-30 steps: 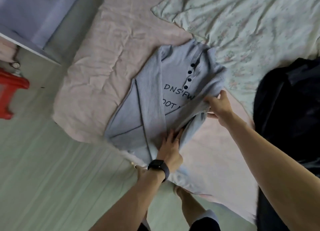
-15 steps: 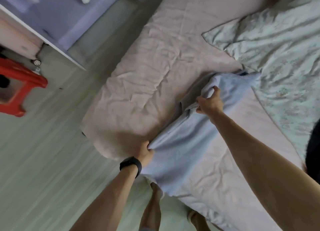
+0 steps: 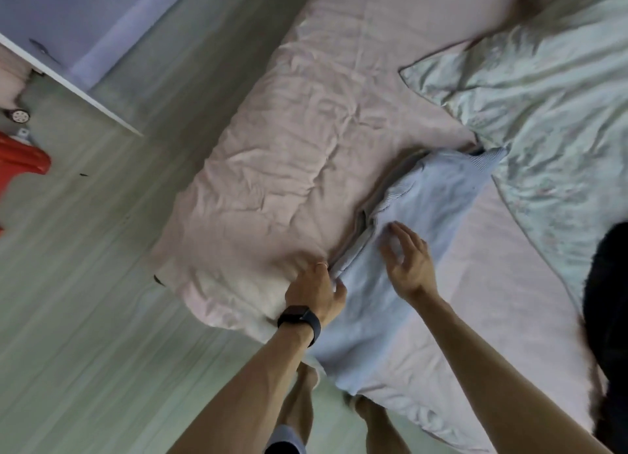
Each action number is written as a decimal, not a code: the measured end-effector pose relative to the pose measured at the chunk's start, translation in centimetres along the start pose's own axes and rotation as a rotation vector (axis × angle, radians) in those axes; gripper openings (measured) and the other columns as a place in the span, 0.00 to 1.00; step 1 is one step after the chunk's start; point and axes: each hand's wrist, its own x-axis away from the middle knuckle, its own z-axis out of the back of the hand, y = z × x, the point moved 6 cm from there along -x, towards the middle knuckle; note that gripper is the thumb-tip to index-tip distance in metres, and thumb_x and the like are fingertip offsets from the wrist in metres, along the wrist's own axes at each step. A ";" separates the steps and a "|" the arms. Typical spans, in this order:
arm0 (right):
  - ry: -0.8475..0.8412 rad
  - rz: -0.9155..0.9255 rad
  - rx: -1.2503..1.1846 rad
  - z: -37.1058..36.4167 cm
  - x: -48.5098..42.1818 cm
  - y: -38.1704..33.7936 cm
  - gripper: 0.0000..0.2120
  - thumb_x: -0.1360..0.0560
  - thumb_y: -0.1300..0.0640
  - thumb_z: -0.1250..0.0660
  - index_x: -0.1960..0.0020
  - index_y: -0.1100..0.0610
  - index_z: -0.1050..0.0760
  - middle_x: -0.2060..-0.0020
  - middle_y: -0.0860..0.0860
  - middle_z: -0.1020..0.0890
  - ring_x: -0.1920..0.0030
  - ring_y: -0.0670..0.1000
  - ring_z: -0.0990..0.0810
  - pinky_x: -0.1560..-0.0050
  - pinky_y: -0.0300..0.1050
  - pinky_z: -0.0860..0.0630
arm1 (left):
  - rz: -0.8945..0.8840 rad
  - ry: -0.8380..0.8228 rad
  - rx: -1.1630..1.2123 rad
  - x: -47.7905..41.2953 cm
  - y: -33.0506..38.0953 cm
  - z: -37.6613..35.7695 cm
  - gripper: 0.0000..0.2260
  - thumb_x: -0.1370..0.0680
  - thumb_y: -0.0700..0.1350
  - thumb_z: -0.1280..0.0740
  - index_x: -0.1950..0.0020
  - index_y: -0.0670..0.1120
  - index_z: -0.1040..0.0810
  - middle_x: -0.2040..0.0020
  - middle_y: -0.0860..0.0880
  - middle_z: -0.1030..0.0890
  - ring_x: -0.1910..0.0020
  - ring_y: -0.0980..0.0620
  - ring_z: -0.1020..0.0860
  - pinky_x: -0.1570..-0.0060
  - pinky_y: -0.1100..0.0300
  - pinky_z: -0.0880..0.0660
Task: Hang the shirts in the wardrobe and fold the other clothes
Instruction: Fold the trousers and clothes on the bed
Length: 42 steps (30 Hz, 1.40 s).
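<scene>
A light blue knit top (image 3: 431,195) lies folded into a long strip on the pink bed cover (image 3: 289,141), running from the bed's near corner toward the floral duvet. My left hand (image 3: 316,290), with a black watch on its wrist, presses on the strip's left edge near the bed corner, fingers curled at the fabric. My right hand (image 3: 407,260) hovers just over the middle of the strip, fingers spread and holding nothing. A black garment (image 3: 608,304) lies at the right edge of the bed.
A pale floral duvet (image 3: 550,90) covers the far right of the bed. A lilac wardrobe (image 3: 78,22) stands at the upper left across the grey-green floor (image 3: 85,317). A red stool (image 3: 20,168) sits at the left edge. My bare legs (image 3: 302,402) are by the bed corner.
The top's front with the lettering and buttons has been folded under into a strip. My right hand let go of the fabric and now hovers open. The view has shifted left.
</scene>
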 end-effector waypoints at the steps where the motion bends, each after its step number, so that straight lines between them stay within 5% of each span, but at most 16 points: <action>1: 0.035 0.059 0.070 -0.4 1.0 0.5 0.26 0.22 0.45 0.38 0.30 0.60 0.25 0.31 0.56 0.24 0.32 0.59 0.26 0.31 0.55 0.28 | -0.016 0.025 0.026 -0.5 0.8 0.3 0.18 0.21 0.55 0.39 0.37 0.46 0.27 0.45 0.47 0.20 0.45 0.42 0.21 0.51 0.50 0.22; 4: 0.119 0.153 0.206 -1.4 3.4 1.1 0.22 0.21 0.53 0.36 0.30 0.61 0.25 0.29 0.58 0.26 0.29 0.61 0.28 0.32 0.59 0.28 | -0.049 0.068 0.041 -2.3 2.9 1.0 0.20 0.21 0.57 0.38 0.35 0.47 0.28 0.42 0.48 0.20 0.42 0.43 0.22 0.50 0.51 0.23; 10: 0.258 -0.090 0.187 1.1 3.2 4.2 0.24 0.23 0.52 0.39 0.28 0.58 0.28 0.26 0.57 0.30 0.27 0.61 0.32 0.29 0.58 0.31 | -0.098 0.113 -0.022 -6.9 8.3 2.4 0.22 0.24 0.63 0.37 0.39 0.50 0.27 0.42 0.47 0.23 0.40 0.42 0.25 0.49 0.49 0.24; 21: 0.169 -0.152 0.137 5.5 -4.8 8.8 0.31 0.21 0.46 0.43 0.20 0.53 0.41 0.22 0.62 0.39 0.22 0.62 0.40 0.25 0.59 0.37 | 0.024 0.027 0.002 -11.5 10.0 2.7 0.12 0.22 0.53 0.34 0.42 0.48 0.25 0.44 0.46 0.20 0.42 0.42 0.23 0.47 0.50 0.24; 25: 0.174 -0.191 -0.051 6.5 -6.3 9.0 0.32 0.21 0.52 0.36 0.20 0.54 0.42 0.22 0.60 0.38 0.24 0.61 0.37 0.28 0.57 0.33 | -0.116 0.134 -0.170 -12.2 14.1 2.7 0.14 0.25 0.46 0.35 0.40 0.47 0.26 0.41 0.46 0.28 0.40 0.42 0.28 0.47 0.50 0.26; 29: 0.275 -0.281 -0.277 9.1 -9.7 10.1 0.33 0.20 0.45 0.40 0.20 0.57 0.43 0.30 0.56 0.27 0.34 0.59 0.25 0.35 0.55 0.27 | -0.166 0.160 -0.081 -15.2 19.4 3.2 0.19 0.23 0.58 0.34 0.38 0.47 0.25 0.40 0.46 0.27 0.40 0.43 0.26 0.45 0.52 0.27; 33: 0.302 -0.548 -0.573 11.0 -13.5 11.7 0.25 0.20 0.48 0.34 0.25 0.53 0.34 0.52 0.47 0.21 0.49 0.53 0.19 0.49 0.45 0.26 | -0.121 0.134 0.066 -18.4 21.5 3.9 0.15 0.22 0.57 0.34 0.57 0.45 0.29 0.61 0.48 0.24 0.60 0.44 0.23 0.65 0.54 0.29; 36: 0.287 -0.613 -0.634 11.7 -16.1 12.4 0.15 0.22 0.49 0.31 0.38 0.55 0.22 0.55 0.48 0.18 0.50 0.52 0.19 0.51 0.43 0.26 | -0.041 0.112 0.214 -19.6 19.9 3.9 0.14 0.21 0.52 0.33 0.58 0.44 0.31 0.67 0.50 0.28 0.67 0.46 0.27 0.71 0.57 0.36; 39: 0.318 -0.621 -0.647 11.8 -17.5 12.9 0.14 0.24 0.47 0.28 0.50 0.58 0.21 0.61 0.47 0.21 0.59 0.49 0.23 0.62 0.41 0.31 | 0.008 0.105 0.319 -20.4 18.4 3.5 0.12 0.20 0.51 0.33 0.52 0.42 0.28 0.62 0.49 0.24 0.62 0.45 0.25 0.67 0.58 0.34; 42: 0.346 -0.630 -0.591 11.9 -18.0 13.3 0.17 0.26 0.46 0.26 0.54 0.59 0.24 0.65 0.46 0.23 0.61 0.50 0.24 0.61 0.45 0.31 | 0.028 0.112 0.295 -20.7 18.0 3.0 0.16 0.18 0.51 0.36 0.38 0.40 0.28 0.49 0.43 0.19 0.52 0.42 0.22 0.59 0.57 0.32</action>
